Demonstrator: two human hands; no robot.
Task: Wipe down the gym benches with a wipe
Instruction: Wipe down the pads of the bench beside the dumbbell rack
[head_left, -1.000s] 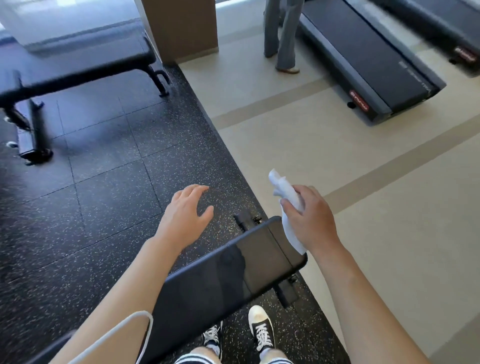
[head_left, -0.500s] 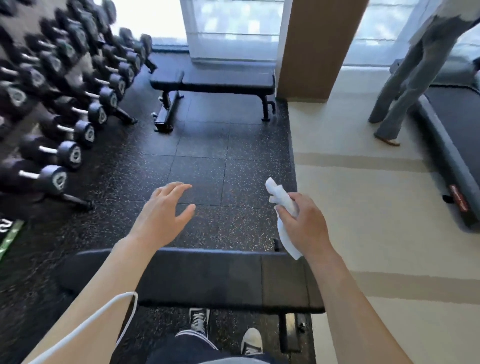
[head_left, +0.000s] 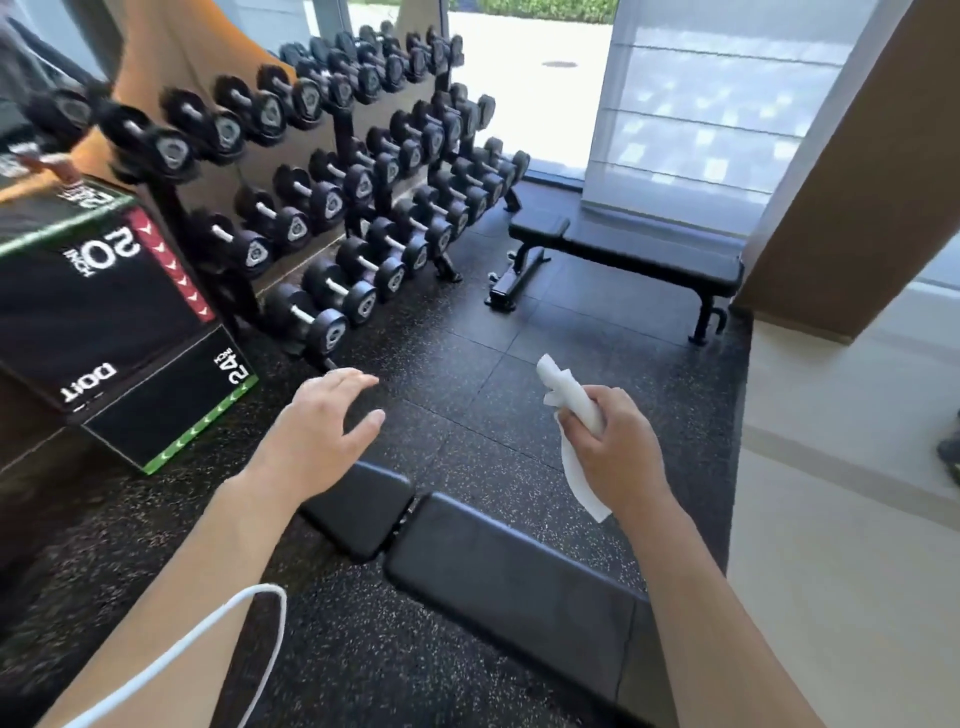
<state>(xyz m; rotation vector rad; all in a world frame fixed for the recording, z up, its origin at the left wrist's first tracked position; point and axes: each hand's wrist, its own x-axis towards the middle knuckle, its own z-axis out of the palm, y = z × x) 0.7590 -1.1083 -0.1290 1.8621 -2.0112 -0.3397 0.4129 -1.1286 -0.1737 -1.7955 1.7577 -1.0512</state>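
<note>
A tiered black rack of rubber-headed dumbbells stands along the left edge of the speckled black rubber floor, with one black padded gym bench at the far edge and a second black padded bench nearest the viewer. Above this near bench, the left hand hovers, grip loose and holding nothing. The right hand has its grip curled round a crumpled white wipe, held clear of the padding.

Right hand grips white wipe above near bench; left hand spread, holding nothing. Second bench by window, dumbbell rack at left.
</note>
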